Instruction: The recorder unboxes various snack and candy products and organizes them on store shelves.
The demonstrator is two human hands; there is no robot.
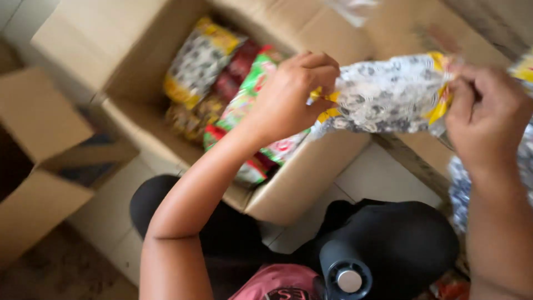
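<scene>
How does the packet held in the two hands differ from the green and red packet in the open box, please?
The held packet is white with grey specks and yellow ends, lifted above the cardboard box, gripped by the left hand and right hand. The green and red packet lies in the box, touched by neither hand. Both look like crinkly plastic snack packets.
</scene>
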